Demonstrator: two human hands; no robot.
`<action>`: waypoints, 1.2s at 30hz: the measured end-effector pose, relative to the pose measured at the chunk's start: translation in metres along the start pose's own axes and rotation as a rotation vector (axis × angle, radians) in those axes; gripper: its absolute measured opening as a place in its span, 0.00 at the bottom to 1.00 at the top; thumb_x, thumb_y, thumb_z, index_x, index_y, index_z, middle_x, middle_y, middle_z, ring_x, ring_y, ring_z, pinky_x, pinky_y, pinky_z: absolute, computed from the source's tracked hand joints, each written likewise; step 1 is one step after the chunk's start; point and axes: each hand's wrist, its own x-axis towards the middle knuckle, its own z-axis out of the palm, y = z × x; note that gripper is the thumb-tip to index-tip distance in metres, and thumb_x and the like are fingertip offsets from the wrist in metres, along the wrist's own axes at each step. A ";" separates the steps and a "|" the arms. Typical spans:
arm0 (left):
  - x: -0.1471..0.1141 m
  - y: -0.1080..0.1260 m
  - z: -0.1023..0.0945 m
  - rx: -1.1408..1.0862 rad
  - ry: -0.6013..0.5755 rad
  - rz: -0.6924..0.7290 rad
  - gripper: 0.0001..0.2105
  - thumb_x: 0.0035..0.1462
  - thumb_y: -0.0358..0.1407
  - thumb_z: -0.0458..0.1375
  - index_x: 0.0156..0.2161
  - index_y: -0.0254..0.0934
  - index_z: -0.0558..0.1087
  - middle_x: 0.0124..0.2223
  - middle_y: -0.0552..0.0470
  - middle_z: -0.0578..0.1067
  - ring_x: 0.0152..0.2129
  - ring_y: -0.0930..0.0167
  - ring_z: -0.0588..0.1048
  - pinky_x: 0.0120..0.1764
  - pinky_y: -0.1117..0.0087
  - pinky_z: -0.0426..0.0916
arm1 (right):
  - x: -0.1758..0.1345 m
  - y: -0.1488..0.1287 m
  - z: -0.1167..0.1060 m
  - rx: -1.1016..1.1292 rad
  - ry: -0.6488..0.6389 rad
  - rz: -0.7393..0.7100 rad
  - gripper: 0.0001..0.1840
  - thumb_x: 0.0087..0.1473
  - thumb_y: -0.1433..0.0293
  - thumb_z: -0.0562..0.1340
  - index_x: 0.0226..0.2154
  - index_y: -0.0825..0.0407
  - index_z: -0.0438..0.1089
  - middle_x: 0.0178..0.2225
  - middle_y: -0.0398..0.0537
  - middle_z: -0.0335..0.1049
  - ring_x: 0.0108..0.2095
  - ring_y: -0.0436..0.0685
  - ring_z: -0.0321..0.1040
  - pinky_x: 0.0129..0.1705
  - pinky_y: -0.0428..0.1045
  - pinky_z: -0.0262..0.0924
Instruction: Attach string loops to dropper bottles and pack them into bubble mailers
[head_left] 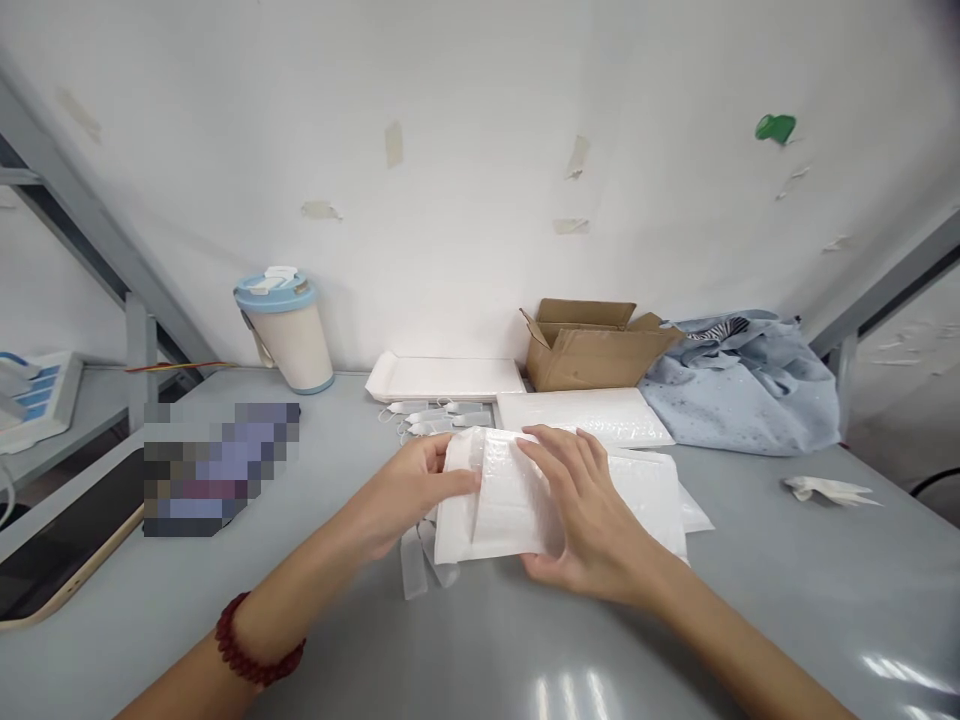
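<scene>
A white bubble mailer [506, 505] is held up above the grey table between both hands. My left hand [412, 490] pinches its left end, thumb in front and fingers behind. With fingers across the top edge and thumb at the bottom, my right hand [581, 505] grips the mailer's right part. Another white mailer [652, 490] lies just behind and to the right. Below my left hand, translucent tags [414, 562] with loops rest on the table, partly covered by the mailer. Several more tags [435, 420] lie behind it.
White mailers [450, 378] and a flat mailer [585, 415] lie near the wall beside an open cardboard box [600, 350]. Light blue fabric [750, 390] is bundled at right, near crumpled paper [829, 490]. A cup [289, 335] and phone [75, 535] are at left.
</scene>
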 end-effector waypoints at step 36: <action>-0.001 0.003 -0.014 0.202 -0.173 -0.068 0.13 0.56 0.43 0.49 0.33 0.36 0.69 0.32 0.51 0.72 0.26 0.70 0.70 0.26 0.72 0.62 | 0.001 0.019 -0.006 0.052 0.059 0.017 0.24 0.49 0.73 0.57 0.50 0.53 0.61 0.46 0.57 0.64 0.47 0.63 0.61 0.49 0.63 0.51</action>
